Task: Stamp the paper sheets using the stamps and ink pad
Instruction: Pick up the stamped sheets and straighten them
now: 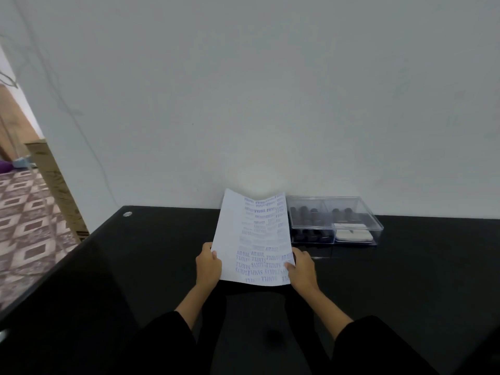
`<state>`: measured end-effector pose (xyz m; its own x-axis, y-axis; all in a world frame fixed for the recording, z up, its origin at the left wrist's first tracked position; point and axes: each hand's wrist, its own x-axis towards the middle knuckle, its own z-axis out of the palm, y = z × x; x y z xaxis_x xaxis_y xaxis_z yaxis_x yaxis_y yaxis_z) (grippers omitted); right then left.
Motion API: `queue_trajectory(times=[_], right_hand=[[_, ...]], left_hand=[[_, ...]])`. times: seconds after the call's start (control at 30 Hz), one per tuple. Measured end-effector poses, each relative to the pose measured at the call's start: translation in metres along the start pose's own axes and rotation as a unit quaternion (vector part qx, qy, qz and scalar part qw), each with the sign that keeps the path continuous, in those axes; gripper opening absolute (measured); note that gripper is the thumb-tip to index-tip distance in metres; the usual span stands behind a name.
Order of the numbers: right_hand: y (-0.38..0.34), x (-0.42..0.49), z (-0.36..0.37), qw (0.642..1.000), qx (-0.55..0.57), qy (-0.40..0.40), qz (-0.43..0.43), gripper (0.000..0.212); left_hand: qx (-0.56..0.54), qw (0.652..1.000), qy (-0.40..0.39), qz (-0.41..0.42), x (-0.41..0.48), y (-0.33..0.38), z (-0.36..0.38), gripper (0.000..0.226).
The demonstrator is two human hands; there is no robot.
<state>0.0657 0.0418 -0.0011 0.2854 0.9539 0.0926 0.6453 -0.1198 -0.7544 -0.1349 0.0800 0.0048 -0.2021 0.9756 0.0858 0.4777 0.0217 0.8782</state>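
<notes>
Left hand (208,266), right hand (301,269) — pinch grips

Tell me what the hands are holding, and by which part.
Both hold one stamped paper sheet by its lower part: the left hand grips the left edge, the right hand the right edge.

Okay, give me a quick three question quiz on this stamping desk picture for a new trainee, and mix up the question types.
1. True or false: the left hand and the right hand both hold the paper sheet.
2. The stamps are: A) inside the clear box; B) lying loose; C) held in a hand.
3. Fill in: the clear box stands on the sheet's ____ side.
Key: 1 true; 2 A; 3 right.
</notes>
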Motion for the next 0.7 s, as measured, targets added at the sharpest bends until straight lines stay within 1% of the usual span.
queue_trajectory(times=[0.17, 0.27, 0.4, 0.47, 0.53, 0.6, 0.7], right_hand=[[0.012, 0.006, 0.007, 0.997, -0.076, -0.001, 0.012, 0.033], [0.015, 0.006, 0.009, 0.994, -0.111, 0.003, -0.002, 0.035], [0.016, 0.005, 0.013, 0.984, -0.177, 0.023, -0.014, 0.037], [0.017, 0.003, 0.017, 0.977, -0.208, 0.034, -0.016, 0.041], [0.018, 0.000, 0.020, 0.971, -0.232, 0.049, -0.020, 0.045], [0.020, -0.001, 0.022, 0.968, -0.243, 0.058, -0.025, 0.046], [0.021, -0.001, 0.024, 0.965, -0.254, 0.058, -0.027, 0.045]], left_hand=[[0.039, 0.999, -0.022, 0.010, 0.012, -0.010, 0.015, 0.027], [0.079, 0.997, -0.009, 0.024, 0.016, -0.017, 0.018, 0.025], [0.163, 0.986, 0.008, 0.041, 0.019, -0.023, 0.021, 0.023], [0.217, 0.975, 0.004, 0.048, 0.018, -0.024, 0.022, 0.029], [0.258, 0.964, 0.008, 0.057, 0.015, -0.024, 0.024, 0.040], [0.267, 0.961, 0.013, 0.069, 0.012, -0.027, 0.025, 0.044], [0.273, 0.959, 0.020, 0.080, 0.011, -0.032, 0.026, 0.043]])
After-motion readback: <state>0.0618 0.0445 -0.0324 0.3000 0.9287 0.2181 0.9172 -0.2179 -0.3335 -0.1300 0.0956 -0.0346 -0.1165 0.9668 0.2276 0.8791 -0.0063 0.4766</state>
